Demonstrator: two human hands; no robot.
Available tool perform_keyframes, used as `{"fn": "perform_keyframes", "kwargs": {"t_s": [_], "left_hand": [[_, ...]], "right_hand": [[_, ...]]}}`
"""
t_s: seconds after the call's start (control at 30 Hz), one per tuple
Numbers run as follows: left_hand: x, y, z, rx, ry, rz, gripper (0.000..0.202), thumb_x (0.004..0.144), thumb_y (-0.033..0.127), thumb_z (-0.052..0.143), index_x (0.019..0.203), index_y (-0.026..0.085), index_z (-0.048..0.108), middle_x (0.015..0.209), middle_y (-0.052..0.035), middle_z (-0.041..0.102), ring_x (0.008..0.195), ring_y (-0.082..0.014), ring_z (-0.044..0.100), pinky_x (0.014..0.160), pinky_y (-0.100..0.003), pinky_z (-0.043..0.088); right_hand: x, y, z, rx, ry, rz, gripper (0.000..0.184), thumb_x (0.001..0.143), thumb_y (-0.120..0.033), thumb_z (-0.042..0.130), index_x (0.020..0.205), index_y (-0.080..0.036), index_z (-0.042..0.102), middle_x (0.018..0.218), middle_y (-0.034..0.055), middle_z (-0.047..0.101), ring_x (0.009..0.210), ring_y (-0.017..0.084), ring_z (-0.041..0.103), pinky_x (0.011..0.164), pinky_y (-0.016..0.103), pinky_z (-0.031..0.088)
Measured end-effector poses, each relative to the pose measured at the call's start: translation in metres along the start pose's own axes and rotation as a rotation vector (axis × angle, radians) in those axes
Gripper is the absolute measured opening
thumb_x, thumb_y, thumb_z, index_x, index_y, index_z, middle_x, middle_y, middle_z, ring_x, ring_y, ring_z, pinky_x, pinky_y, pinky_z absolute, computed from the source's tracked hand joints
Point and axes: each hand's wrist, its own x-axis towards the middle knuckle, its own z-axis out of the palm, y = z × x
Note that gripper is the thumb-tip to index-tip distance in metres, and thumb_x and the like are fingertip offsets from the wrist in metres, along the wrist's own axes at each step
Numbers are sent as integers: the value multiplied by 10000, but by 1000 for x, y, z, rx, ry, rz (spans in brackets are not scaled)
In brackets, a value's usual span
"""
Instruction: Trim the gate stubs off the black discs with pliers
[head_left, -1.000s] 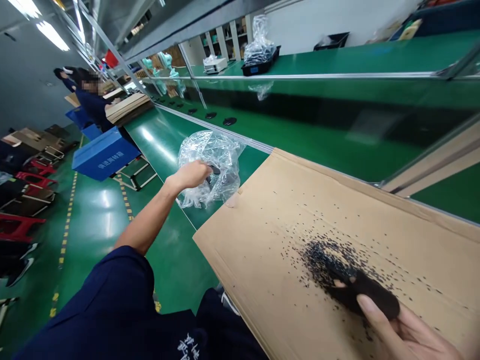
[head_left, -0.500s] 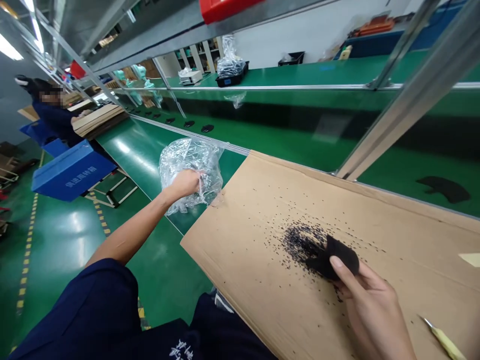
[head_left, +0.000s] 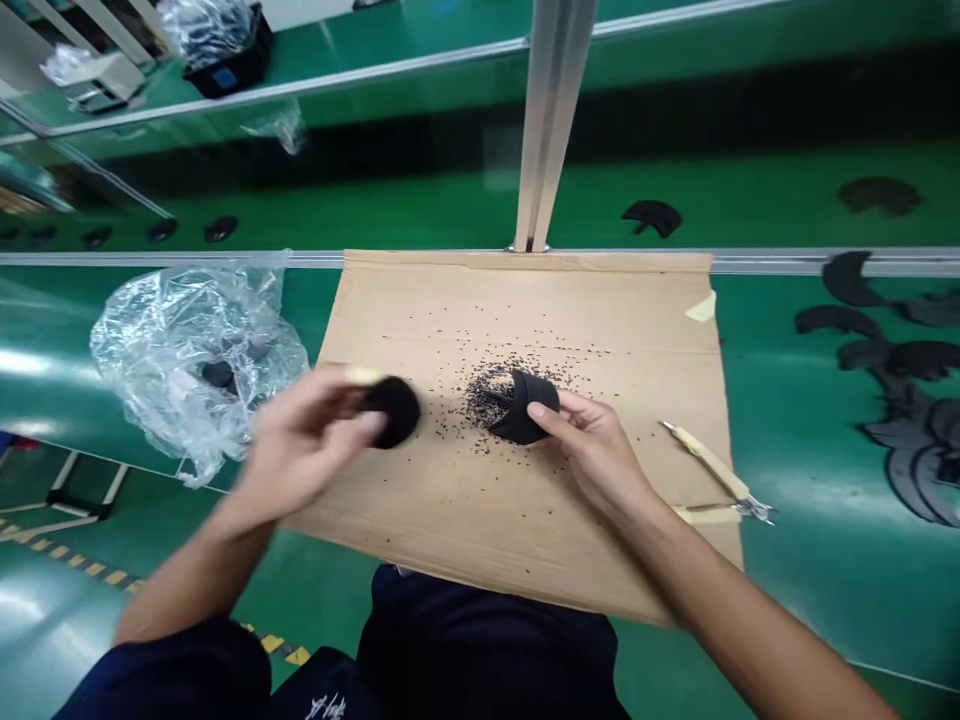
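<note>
My left hand (head_left: 304, 450), blurred by motion, pinches a small round black foam piece (head_left: 393, 411) over the left part of a brown cardboard sheet (head_left: 450, 490). My right hand (head_left: 592, 445) grips a curved black foam piece (head_left: 523, 405) at the sheet's middle, beside a scatter of black crumbs (head_left: 487, 385). A crumpled clear plastic bag (head_left: 191, 345) with black pieces inside lies on the green bench to the left of the cardboard.
Pale-handled tweezers (head_left: 712, 470) lie at the cardboard's right edge. Several black foam cut-outs (head_left: 892, 370) lie on the green bench at right. An upright metal post (head_left: 547, 120) rises behind the cardboard. A black tray (head_left: 225, 55) with plastic sits far back left.
My left hand came out of the plastic bag with a round black piece and moved right over the cardboard. The view swung from the left to straight over the sheet.
</note>
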Motion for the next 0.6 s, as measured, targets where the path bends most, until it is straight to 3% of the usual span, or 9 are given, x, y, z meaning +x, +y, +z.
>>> {"fn": "perform_keyframes", "kwargs": {"t_s": [0.07,0.1,0.2,0.33,0.43,0.6], "left_hand": [[17,-6,56,-244,-156,-77,233,957,304,686,1153,178,676,839,-17,678,710,-110,663,606,-198,561],[24,-9,78,-319,-178,-105,245,957,304,682,1156,161,675,783,2,643,642,-93,623,551,-182,526],[32,-14,113,-360,-174,-143,227,940,266,687,1129,142,702,695,43,542,575,-64,523,519,-163,462],[26,-15,120,-334,-90,-129,233,920,242,708,1139,163,725,675,57,497,574,-57,480,535,-155,443],[23,-14,122,-315,-29,-106,251,925,241,712,1166,174,716,675,61,497,568,-54,477,534,-151,436],[24,-12,126,-202,-38,39,273,952,232,687,1213,161,722,681,50,537,596,-64,498,571,-165,456]], "right_hand": [[-1,0,0,-2,-8,3,359,686,-464,923,940,-225,835,835,22,799,716,145,710,653,273,590],[-2,0,0,2,-16,6,350,679,-460,927,918,-222,835,808,13,790,699,137,697,659,272,590],[-2,-1,1,2,-32,1,327,660,-459,938,836,-209,820,731,-10,746,696,135,676,719,295,603],[-2,-2,0,-33,-35,-31,341,658,-477,938,721,-191,763,675,-27,683,657,116,626,707,281,587],[-2,-1,-2,-57,-28,-44,362,663,-489,938,769,-193,759,676,-34,653,643,104,597,682,257,565],[-2,5,-3,-213,45,-81,461,623,-552,944,756,-188,693,681,-28,604,618,106,528,568,232,485]]}}
